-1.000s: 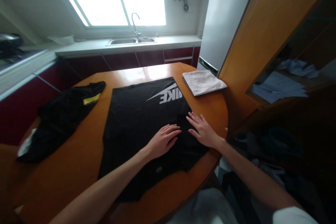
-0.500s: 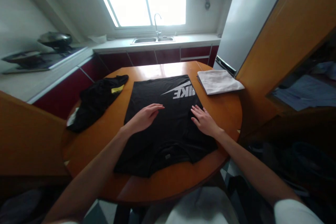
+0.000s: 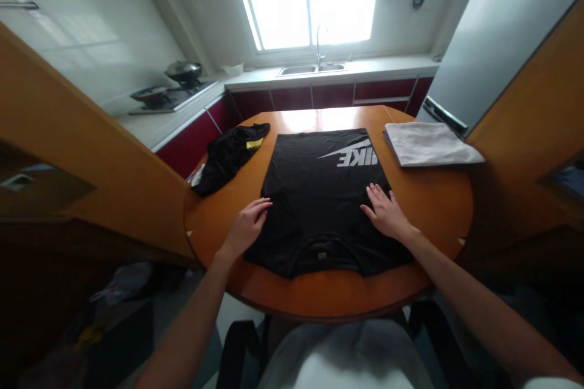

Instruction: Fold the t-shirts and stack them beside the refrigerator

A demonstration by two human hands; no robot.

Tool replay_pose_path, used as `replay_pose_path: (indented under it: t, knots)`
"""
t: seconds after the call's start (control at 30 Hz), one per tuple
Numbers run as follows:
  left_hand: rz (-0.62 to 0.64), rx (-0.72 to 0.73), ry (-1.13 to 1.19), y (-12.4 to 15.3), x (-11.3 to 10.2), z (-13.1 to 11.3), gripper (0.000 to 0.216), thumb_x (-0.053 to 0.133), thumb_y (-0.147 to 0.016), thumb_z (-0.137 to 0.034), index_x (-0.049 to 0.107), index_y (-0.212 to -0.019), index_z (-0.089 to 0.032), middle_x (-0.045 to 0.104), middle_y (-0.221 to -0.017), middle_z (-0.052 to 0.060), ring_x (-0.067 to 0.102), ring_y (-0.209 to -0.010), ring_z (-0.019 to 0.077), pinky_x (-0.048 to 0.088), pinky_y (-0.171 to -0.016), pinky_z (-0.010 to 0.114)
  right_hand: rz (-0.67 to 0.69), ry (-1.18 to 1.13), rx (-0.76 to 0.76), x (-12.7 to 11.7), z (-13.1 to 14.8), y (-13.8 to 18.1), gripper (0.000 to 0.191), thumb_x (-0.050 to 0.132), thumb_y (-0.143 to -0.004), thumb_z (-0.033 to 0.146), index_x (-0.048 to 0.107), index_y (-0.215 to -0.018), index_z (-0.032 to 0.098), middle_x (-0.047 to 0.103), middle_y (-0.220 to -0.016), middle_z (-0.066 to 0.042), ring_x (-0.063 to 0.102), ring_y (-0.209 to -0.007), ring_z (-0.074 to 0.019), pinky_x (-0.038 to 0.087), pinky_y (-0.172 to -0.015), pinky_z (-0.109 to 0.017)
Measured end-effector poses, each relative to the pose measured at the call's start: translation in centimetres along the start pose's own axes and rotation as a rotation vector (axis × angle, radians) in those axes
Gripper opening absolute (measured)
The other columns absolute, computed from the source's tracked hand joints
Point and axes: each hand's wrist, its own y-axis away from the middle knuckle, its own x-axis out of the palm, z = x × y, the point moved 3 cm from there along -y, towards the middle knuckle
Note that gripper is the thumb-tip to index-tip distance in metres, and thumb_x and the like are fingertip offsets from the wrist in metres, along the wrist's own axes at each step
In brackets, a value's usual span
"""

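Observation:
A black T-shirt (image 3: 319, 194) with a white swoosh and lettering lies spread out on the round wooden table (image 3: 328, 301), its collar towards me. My right hand (image 3: 385, 213) rests flat on the shirt's right side, below the print, fingers spread and holding nothing. At the opposite side edge, by the sleeve, is my left hand (image 3: 250, 225). Its fingers are stretched and slightly bent over the cloth's edge, thumb a little apart, with no cloth visibly gripped. Whether those fingertips press on the fabric is unclear.
Folded white cloth (image 3: 433, 144) lies at the table's right, over something darker. A crumpled black garment (image 3: 230, 158) with a yellow patch lies at the left. Beyond are a counter with a sink (image 3: 298, 70), a stove with pans (image 3: 182, 71), and a fridge (image 3: 497, 42) at right.
My left hand has moved from over the middle of the shirt to its left edge. My right hand stays on the right side. The view has turned to the left.

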Motion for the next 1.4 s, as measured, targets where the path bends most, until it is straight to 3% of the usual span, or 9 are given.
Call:
replay_pose_path:
  t: [0.13, 0.33, 0.43, 0.7, 0.8, 1.03, 1.17, 1.27, 1.4]
  knots:
    - [-0.038, -0.017, 0.029, 1.1, -0.2, 0.2, 0.032, 0.047, -0.096, -0.031, 0.073, -0.109, -0.019, 0.067, -0.13, 0.01, 0.061, -0.124, 0.0246, 0.045, -0.113, 0.047, 0.007, 0.016, 0.034, 0.3, -0.3, -0.1, 0.068, 0.032, -0.102, 0.051, 0.035, -0.156, 0.009, 0.03, -0.163, -0.019, 0.023, -0.153, -0.0305, 0.015, -0.122, -0.061]
    - [-0.237, -0.153, 0.038, 2.1, -4.0, 2.3, 0.031, 0.046, -0.092, -0.024, 0.073, -0.106, -0.018, 0.07, -0.126, 0.01, 0.063, -0.122, 0.0233, 0.046, -0.112, 0.044, -0.193, -0.14, 0.093, -1.8, -1.6, 0.4, 0.062, 0.03, -0.103, 0.047, 0.044, -0.151, 0.011, 0.037, -0.16, -0.018, 0.027, -0.152, -0.0302, 0.018, -0.121, -0.062]
    - [-0.233, -0.153, 0.013, 2.3, -4.9, 2.8, 0.032, 0.047, -0.091, -0.024, 0.073, -0.107, -0.017, 0.07, -0.127, 0.01, 0.063, -0.123, 0.0234, 0.045, -0.113, 0.044, -0.259, -0.247, 0.147, -3.0, -2.5, 0.6, 0.056, 0.032, -0.102, 0.041, 0.049, -0.148, 0.013, 0.042, -0.158, -0.016, 0.032, -0.15, -0.0286, 0.021, -0.122, -0.059]
    - [-0.141, -0.071, -0.015, -0.2, -2.8, 1.6, 0.032, 0.048, -0.093, -0.032, 0.071, -0.112, -0.021, 0.068, -0.131, 0.007, 0.061, -0.126, 0.0258, 0.042, -0.116, 0.047, -0.431, -0.342, 0.234, -8.4, -4.5, -0.2, 0.056, 0.036, -0.099, 0.036, 0.053, -0.144, 0.008, 0.051, -0.151, -0.017, 0.041, -0.146, -0.0251, 0.031, -0.121, -0.047]
    - [-0.104, -0.015, -0.02, -1.5, -1.8, 1.0, 0.031, 0.048, -0.094, -0.034, 0.072, -0.11, -0.022, 0.068, -0.131, 0.006, 0.061, -0.126, 0.026, 0.043, -0.116, 0.046, -0.454, -0.345, 0.228, -9.1, -4.4, -0.3, 0.056, 0.035, -0.099, 0.034, 0.054, -0.143, 0.006, 0.052, -0.15, -0.017, 0.042, -0.145, -0.0249, 0.031, -0.122, -0.045]
    - [-0.016, 0.026, -0.09, -2.6, 1.3, 0.8, 0.038, 0.045, -0.095, -0.037, 0.07, -0.118, -0.02, 0.065, -0.136, 0.008, 0.058, -0.131, 0.0277, 0.042, -0.117, 0.048, -0.311, -0.284, 0.131, -5.4, -0.5, 0.2, 0.054, 0.031, -0.099, 0.028, 0.054, -0.145, 0.01, 0.052, -0.151, -0.014, 0.041, -0.146, -0.0231, 0.029, -0.123, -0.045]
    - [0.053, 0.029, -0.184, -2.0, 3.8, 1.2, 0.053, 0.039, -0.099, -0.044, 0.057, -0.139, -0.013, 0.05, -0.152, 0.014, 0.042, -0.144, 0.0292, 0.034, -0.12, 0.051, -0.102, -0.119, 0.057, -2.4, 2.2, 0.3, 0.067, 0.036, -0.102, 0.045, 0.041, -0.152, 0.001, 0.033, -0.161, -0.021, 0.023, -0.154, -0.0285, 0.019, -0.125, -0.047]
    - [0.152, 0.057, -0.294, -1.5, 5.2, 1.7, 0.06, 0.038, -0.101, -0.05, 0.049, -0.148, -0.013, 0.04, -0.159, 0.016, 0.032, -0.149, 0.0328, 0.029, -0.12, 0.057, 0.039, -0.034, 0.048, -0.8, 2.9, 0.3, 0.081, 0.037, -0.1, 0.059, 0.033, -0.156, 0.001, 0.023, -0.164, -0.024, 0.015, -0.155, -0.0323, 0.016, -0.124, -0.052]
    - [0.192, 0.088, -0.368, -1.1, 5.7, 1.9, 0.06, 0.039, -0.101, -0.052, 0.045, -0.152, -0.019, 0.037, -0.161, 0.014, 0.031, -0.15, 0.033, 0.027, -0.12, 0.058, 0.069, 0.005, 0.035, 0.0, 2.9, 0.3, 0.083, 0.035, -0.099, 0.065, 0.03, -0.158, 0.006, 0.02, -0.165, -0.022, 0.014, -0.155, -0.0313, 0.016, -0.124, -0.052]
